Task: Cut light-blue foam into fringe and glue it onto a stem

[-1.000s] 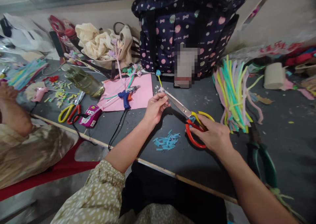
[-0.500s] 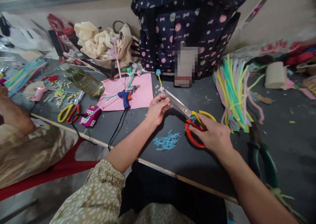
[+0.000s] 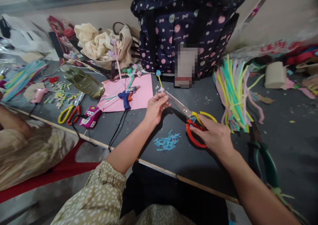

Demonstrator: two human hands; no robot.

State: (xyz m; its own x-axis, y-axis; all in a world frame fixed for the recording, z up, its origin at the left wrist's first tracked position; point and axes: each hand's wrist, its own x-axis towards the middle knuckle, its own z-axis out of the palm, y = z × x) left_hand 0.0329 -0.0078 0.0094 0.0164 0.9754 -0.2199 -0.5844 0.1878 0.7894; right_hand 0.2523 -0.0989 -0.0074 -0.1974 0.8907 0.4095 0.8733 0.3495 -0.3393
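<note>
Compared with the earlier frames, both hands sit almost where they were; the view has shifted slightly, and the arm of the person at the far left has dropped lower at the table edge.

Left hand [image 3: 155, 108]: fingers pinched closed on a small pale craft piece [image 3: 161, 90] attached to a thin yellow stem with a blue tip [image 3: 158, 73]. The piece is held just above the table [image 3: 198, 162], directly in front of the dark polka-dot bag [image 3: 184, 29].

Right hand [image 3: 214, 136]: fingers curled through and over the red and yellow handles of the scissors [image 3: 191, 119], gripping them. The blades point up and left, their tips meeting the craft piece at the left fingertips. Whether the blades are parted cannot be told.

Nearby items:
- Blue cuttings [image 3: 167, 142] lie in a small heap on the table between the two forearms.
- A blue glue gun [image 3: 126, 97] rests on a pink sheet [image 3: 141, 94], to the left of the left hand.
- A bundle of pastel pipe cleaners [image 3: 235, 92] lies to the right of the scissors, close to the right hand.
- A second pair of scissors [image 3: 71, 111] and a green bottle [image 3: 83, 81] lie well apart on the left.
</note>
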